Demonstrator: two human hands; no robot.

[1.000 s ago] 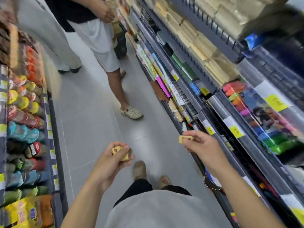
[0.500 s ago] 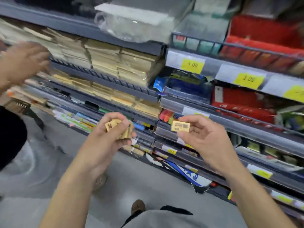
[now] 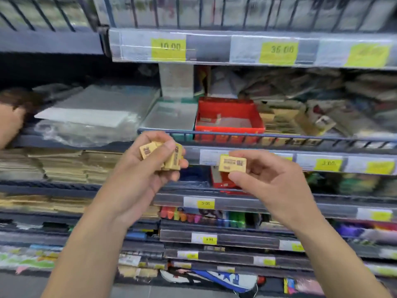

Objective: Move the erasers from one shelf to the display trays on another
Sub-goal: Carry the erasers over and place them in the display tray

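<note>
- Compared with half a second earlier, the shelving was seen head-on rather than at a slant, and a red tray (image 3: 228,117) on the wire-fronted shelf (image 3: 300,139) had come into view above the hands.
- The erasers (image 3: 163,155), a small yellow-tan bundle, were still gripped in the left hand (image 3: 139,177), fingers curled round them, at much the same height as before.
- A single eraser (image 3: 232,164) was still pinched between thumb and fingertips of the right hand (image 3: 272,181), held just beside the bundle and apart from it, below the tray and in front of the shelf edge.
- Print on the erasers was blurred; only "20" could be partly made out on the bundle.
- Yellow price labels were read as "10.00" (image 3: 168,49), "36.00" (image 3: 278,53), "3.00" (image 3: 328,164) and "5.00" (image 3: 205,203); others were illegible.
- Another person's hand (image 3: 9,123) was seen at the left edge, beside clear plastic packs (image 3: 90,117).
- Stacked brown envelopes (image 3: 64,166) lay at the left; coloured markers (image 3: 193,217) lay lower down.
- The wire rail crossed in front of the tray.
</note>
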